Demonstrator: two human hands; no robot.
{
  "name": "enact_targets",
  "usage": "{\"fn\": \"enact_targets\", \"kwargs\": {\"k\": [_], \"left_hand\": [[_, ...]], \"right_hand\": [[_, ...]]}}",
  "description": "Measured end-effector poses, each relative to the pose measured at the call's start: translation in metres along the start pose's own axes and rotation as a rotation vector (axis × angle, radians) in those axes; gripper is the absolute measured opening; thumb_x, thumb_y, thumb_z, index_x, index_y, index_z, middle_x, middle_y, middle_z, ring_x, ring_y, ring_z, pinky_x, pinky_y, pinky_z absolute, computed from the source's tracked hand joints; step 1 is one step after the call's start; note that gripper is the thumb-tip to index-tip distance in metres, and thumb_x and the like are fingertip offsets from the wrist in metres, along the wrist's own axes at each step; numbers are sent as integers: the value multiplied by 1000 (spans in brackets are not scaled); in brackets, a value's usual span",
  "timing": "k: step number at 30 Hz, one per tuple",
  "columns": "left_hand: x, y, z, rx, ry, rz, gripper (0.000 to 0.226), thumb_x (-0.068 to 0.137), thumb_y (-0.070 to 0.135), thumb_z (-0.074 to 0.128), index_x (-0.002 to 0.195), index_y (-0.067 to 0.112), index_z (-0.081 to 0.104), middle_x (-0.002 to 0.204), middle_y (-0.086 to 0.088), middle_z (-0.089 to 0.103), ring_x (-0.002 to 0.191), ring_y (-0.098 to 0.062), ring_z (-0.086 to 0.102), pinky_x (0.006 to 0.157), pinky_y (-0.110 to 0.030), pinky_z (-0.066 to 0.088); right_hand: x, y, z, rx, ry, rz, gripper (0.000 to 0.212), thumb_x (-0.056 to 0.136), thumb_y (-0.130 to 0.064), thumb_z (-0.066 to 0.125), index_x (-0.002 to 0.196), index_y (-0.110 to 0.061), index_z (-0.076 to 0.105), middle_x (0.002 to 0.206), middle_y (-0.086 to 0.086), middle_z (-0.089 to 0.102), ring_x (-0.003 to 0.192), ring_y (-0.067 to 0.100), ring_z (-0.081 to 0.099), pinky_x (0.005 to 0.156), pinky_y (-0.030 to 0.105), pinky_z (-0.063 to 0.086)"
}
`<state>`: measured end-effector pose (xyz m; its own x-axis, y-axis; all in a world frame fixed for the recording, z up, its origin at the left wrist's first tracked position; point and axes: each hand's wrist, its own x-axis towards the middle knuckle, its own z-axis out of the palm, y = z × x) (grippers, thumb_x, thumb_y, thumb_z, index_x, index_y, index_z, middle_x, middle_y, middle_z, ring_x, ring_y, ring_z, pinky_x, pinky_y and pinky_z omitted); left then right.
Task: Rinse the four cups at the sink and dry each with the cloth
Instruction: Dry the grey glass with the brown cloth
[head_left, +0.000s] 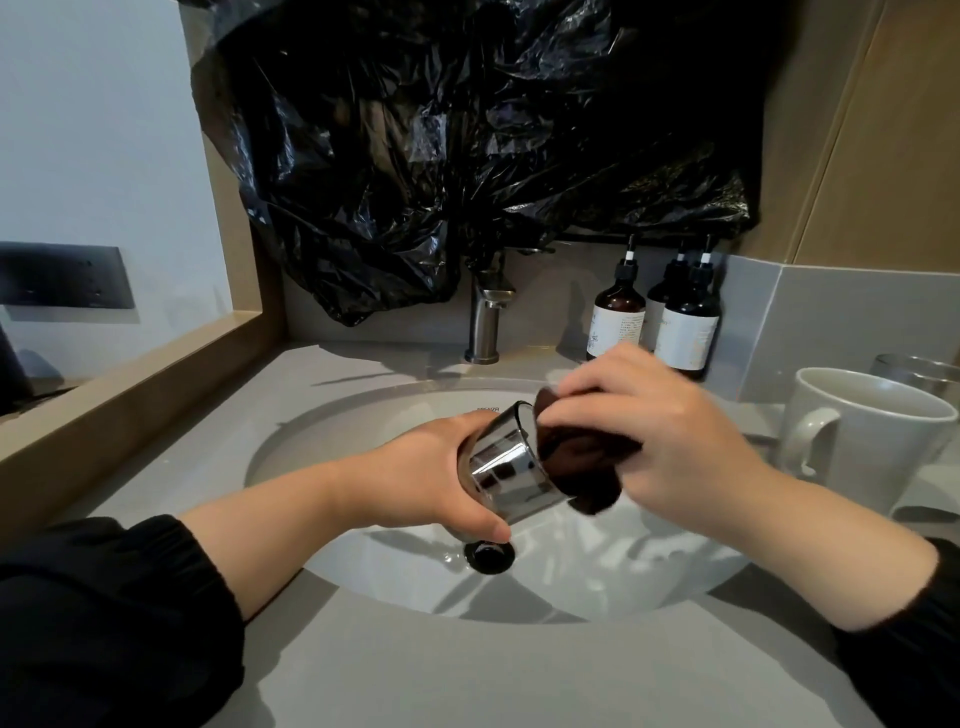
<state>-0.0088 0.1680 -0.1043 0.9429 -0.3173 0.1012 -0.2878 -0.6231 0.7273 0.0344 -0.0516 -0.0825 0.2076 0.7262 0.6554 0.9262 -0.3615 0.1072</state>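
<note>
Drying seems underway: over the sink (363, 410) the left grip (441, 473) wraps a tilted glass cup (511, 467), the right grip (670, 441) pinches the dark cloth (576, 467) against its mouth, and the white mug (872, 441) waits nearby, dried or not unclear.

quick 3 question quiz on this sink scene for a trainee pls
1. True or false: the left hand holds the shiny cup tilted over the sink.
2. What does the right hand push into the cup? A sponge, B dark cloth, C paper towel.
3. How many pump bottles stand behind the sink?

Key: 1 true; 2 B; 3 three.
</note>
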Motion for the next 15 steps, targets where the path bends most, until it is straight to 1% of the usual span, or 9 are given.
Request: {"fn": "enact_targets", "kwargs": {"k": [2,3,4,6,8,9,11,13,15], "left_hand": [[0,1,1,30,7,9,64,64,16,87,116,29,52,105,6,63,94,-6,61,85,-26,53],[0,0,1,48,9,14,65,64,17,87,117,31,51,106,9,62,95,-4,60,86,-25,52],[0,0,0,67,20,20,68,64,19,88,118,33,50,107,13,61,96,-1,60,86,-21,51],[0,-1,-1,83,68,26,76,63,21,88,125,37,47,108,20,59,98,5,58,83,-11,48],[0,-1,-2,82,122,36,80,63,21,88,126,41,42,107,26,57,96,15,54,78,-2,43],[0,0,-2,89,145,46,82,63,21,89,124,44,40,106,29,55,95,20,52,76,1,40],[0,-1,-1,116,181,68,84,62,22,89,125,46,38,106,31,52,97,24,48,76,3,38],[0,-1,1,138,214,83,85,61,24,88,126,47,37,108,31,52,101,20,48,79,3,38],[0,-1,2,149,254,98,85,60,24,88,121,51,35,107,31,52,103,18,47,81,2,39]], "right_hand": [[1,-2,10,-61,-163,-8,39,67,9,69,98,-14,70,98,0,62,88,22,51,67,39,50],[1,0,13,-47,-182,57,45,64,14,67,99,-15,70,96,-1,62,88,22,50,67,41,51],[2,3,13,-5,-142,156,49,64,16,63,100,-17,69,95,-3,62,90,21,51,72,42,50],[3,8,6,157,11,446,51,71,15,57,102,-25,63,94,-7,64,92,17,56,81,30,49],[3,12,0,353,109,708,46,78,8,61,97,-32,51,89,-11,68,82,9,63,70,14,48],[3,13,-1,417,145,772,42,78,6,64,93,-31,50,83,-10,69,75,6,64,65,12,47],[5,10,-3,527,173,821,33,77,4,67,85,-27,56,74,-8,68,68,6,64,61,14,49],[6,2,-3,657,114,844,27,78,2,66,82,-25,63,73,-5,68,71,11,64,63,22,51],[5,-5,2,860,22,890,22,81,-4,64,87,-25,67,78,-1,68,74,16,65,62,30,52]]}}
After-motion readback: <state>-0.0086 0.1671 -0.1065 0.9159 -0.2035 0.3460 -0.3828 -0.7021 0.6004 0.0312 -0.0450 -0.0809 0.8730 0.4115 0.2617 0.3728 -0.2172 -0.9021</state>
